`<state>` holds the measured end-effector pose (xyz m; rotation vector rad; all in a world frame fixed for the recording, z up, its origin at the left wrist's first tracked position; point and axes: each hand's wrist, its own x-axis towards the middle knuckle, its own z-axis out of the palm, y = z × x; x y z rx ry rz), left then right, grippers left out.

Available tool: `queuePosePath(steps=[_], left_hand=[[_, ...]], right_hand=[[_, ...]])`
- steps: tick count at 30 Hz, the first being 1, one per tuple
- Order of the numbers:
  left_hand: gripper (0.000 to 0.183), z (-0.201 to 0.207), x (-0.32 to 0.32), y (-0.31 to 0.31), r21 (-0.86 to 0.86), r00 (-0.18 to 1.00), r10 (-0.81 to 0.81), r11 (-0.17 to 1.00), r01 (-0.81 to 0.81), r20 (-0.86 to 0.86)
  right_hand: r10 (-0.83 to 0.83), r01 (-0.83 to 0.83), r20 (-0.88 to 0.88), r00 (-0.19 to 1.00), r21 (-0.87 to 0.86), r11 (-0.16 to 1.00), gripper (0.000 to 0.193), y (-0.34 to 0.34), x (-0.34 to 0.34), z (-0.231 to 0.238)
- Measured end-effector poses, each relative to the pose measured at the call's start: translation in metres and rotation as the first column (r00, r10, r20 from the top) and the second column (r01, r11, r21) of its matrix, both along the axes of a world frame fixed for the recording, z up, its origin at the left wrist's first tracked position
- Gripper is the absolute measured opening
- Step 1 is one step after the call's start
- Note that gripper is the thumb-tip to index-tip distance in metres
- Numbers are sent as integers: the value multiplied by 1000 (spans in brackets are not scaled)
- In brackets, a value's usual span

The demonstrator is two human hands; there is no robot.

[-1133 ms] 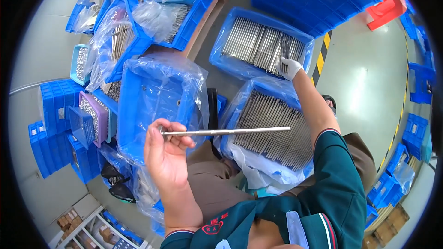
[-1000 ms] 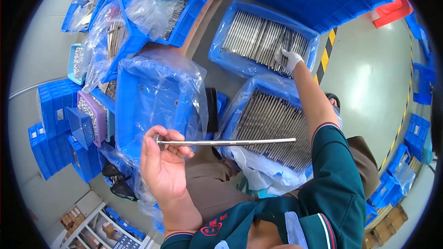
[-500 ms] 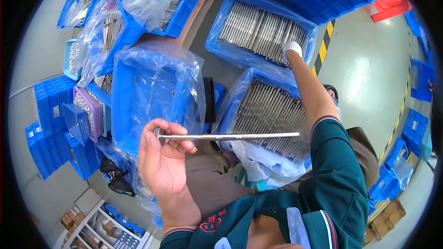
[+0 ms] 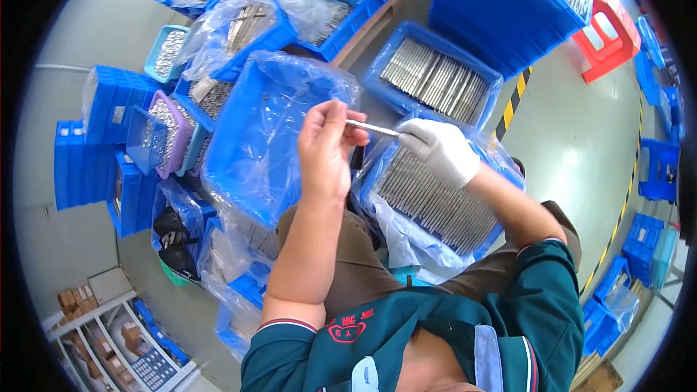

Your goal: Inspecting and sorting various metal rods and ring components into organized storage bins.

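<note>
A slim metal rod (image 4: 374,129) spans the gap between my two hands in front of me. My left hand (image 4: 324,147), bare, pinches its left end between thumb and fingers. My right hand (image 4: 441,151), in a white glove, closes over the right end and hides it. Whether a second piece is inside the glove, I cannot tell. Below my right hand is a blue crate of metal rods (image 4: 430,199) laid side by side. Beyond it stands another blue crate of rods (image 4: 435,80). A blue crate lined with clear plastic (image 4: 261,138) lies beside my left hand.
Stacked blue crates (image 4: 501,11) rise at the back, near a red stool (image 4: 610,40). On the left are a purple basket of small metal parts (image 4: 170,134) and more blue crates (image 4: 120,105). White plastic sheeting (image 4: 410,247) hangs over the near crate's edge by my legs.
My right hand has come back from the far crate and now grips the rod's right end. My left hand has moved up and right within the view, which has itself shifted.
</note>
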<state>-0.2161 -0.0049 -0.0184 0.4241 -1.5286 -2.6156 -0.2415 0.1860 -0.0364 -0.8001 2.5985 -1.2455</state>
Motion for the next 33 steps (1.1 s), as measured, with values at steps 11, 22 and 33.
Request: queuePosePath(steps=[11, 22, 33], left_hand=[[24, -3, 15, 30, 300, 995, -37, 952, 64, -95], [41, 26, 15, 15, 491, 771, -381, 608, 624, -510], [26, 20, 39, 31, -374, 859, -382, 894, 248, -342]], right_hand=[[-379, 366, -135, 916, -110, 924, 27, -15, 64, -7], [490, 538, 815, 309, -575, 616, 38, -31, 106, 49], [-273, 294, 231, 934, -61, 954, 38, 6, 84, 37]])
